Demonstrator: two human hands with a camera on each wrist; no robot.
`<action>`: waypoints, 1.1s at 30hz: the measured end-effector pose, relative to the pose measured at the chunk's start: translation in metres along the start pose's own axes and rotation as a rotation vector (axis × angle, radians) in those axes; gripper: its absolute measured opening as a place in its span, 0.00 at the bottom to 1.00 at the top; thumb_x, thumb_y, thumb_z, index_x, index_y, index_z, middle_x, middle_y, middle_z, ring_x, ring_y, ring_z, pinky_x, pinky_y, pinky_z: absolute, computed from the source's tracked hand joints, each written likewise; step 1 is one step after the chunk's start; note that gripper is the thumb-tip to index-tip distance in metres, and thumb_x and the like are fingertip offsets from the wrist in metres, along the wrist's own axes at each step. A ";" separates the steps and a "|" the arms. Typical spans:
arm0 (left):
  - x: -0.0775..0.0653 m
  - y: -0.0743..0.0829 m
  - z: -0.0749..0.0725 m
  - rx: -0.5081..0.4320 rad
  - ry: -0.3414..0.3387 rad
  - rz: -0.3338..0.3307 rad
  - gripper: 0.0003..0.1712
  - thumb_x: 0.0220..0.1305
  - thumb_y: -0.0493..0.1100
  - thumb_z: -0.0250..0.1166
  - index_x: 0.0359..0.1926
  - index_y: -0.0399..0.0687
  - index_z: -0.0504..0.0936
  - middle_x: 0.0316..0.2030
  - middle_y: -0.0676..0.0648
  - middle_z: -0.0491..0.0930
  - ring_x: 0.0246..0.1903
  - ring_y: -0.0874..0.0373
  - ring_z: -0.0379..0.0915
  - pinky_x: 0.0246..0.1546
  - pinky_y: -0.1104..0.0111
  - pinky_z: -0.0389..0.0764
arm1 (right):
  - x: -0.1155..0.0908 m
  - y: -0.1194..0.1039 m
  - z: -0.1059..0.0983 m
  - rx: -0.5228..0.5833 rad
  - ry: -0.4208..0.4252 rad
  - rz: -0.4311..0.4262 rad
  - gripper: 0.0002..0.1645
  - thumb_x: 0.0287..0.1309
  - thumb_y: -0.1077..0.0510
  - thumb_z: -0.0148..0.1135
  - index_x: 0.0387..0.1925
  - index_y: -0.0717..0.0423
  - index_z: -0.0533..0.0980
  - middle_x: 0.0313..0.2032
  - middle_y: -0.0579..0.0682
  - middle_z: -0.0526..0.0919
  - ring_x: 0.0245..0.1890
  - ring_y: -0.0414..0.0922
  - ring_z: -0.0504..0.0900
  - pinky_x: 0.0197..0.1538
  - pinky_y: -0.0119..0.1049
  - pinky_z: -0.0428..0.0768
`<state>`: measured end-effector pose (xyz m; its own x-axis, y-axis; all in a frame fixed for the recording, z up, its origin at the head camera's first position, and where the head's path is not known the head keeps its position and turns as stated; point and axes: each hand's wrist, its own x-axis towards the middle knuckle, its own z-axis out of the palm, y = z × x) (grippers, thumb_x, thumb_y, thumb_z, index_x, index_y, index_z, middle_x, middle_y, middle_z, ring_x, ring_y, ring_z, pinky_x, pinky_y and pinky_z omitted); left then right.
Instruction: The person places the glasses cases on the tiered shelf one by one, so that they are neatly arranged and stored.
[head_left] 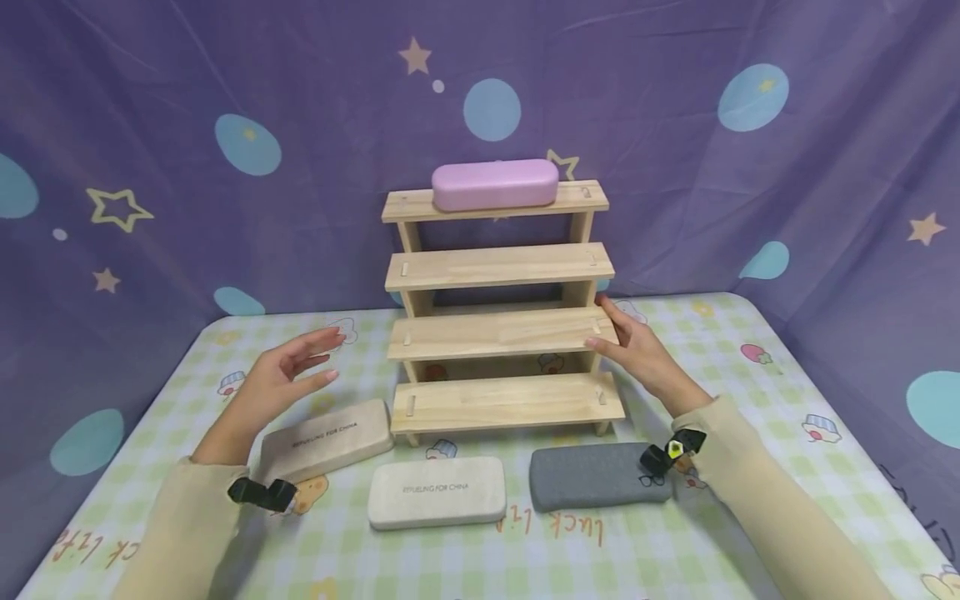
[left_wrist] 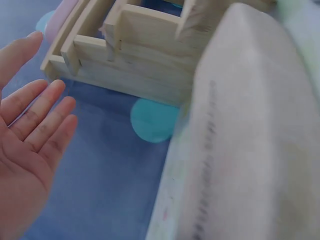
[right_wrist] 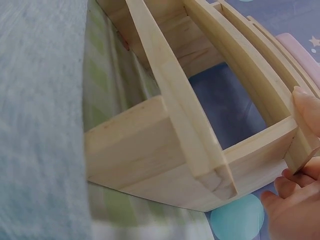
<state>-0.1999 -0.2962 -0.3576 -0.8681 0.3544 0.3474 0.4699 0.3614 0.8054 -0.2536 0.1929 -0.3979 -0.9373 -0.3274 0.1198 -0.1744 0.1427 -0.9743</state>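
A four-tier wooden display shelf (head_left: 502,333) stands at the back of the table, with a pink glasses case (head_left: 495,185) on its top tier. My right hand (head_left: 637,346) grips the right end of the second tier from the bottom, thumb on top and fingers underneath, as the right wrist view shows. To the shelf's left, my left hand (head_left: 288,367) hovers with fingers extended and nothing in them. Below that hand lies a beige glasses case (head_left: 330,440) with dark lettering, close to the shelf's front left corner.
In front of the shelf lie a whitish lettered glasses case (head_left: 437,493) and a grey glasses case (head_left: 592,479), the latter partly under the right wrist's camera. A checked cloth (head_left: 750,400) covers the table, and a purple curtain (head_left: 660,208) hangs behind.
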 end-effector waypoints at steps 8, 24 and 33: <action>-0.028 -0.014 0.001 -0.029 -0.004 0.000 0.31 0.56 0.23 0.61 0.62 0.29 0.67 0.54 0.59 0.77 0.54 0.68 0.71 0.51 0.77 0.71 | 0.000 0.000 0.000 0.013 -0.007 -0.004 0.49 0.62 0.61 0.58 0.72 0.62 0.37 0.73 0.54 0.38 0.72 0.49 0.41 0.69 0.40 0.50; -0.073 -0.033 -0.010 -0.043 -0.012 -0.095 0.26 0.60 0.24 0.57 0.60 0.22 0.65 0.54 0.58 0.77 0.53 0.70 0.71 0.52 0.81 0.68 | -0.001 0.000 0.002 0.044 0.001 0.006 0.48 0.63 0.64 0.57 0.72 0.60 0.38 0.73 0.53 0.39 0.72 0.48 0.43 0.69 0.42 0.50; -0.095 -0.041 -0.018 -0.001 0.051 -0.346 0.28 0.65 0.37 0.60 0.63 0.32 0.66 0.53 0.64 0.76 0.52 0.69 0.72 0.48 0.83 0.69 | -0.001 -0.001 0.002 0.032 0.004 -0.001 0.47 0.63 0.64 0.56 0.72 0.60 0.38 0.73 0.53 0.40 0.72 0.48 0.43 0.68 0.40 0.52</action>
<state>-0.1395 -0.3600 -0.4147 -0.9827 0.1680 0.0775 0.1465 0.4514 0.8802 -0.2517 0.1917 -0.3977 -0.9383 -0.3239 0.1212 -0.1653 0.1123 -0.9798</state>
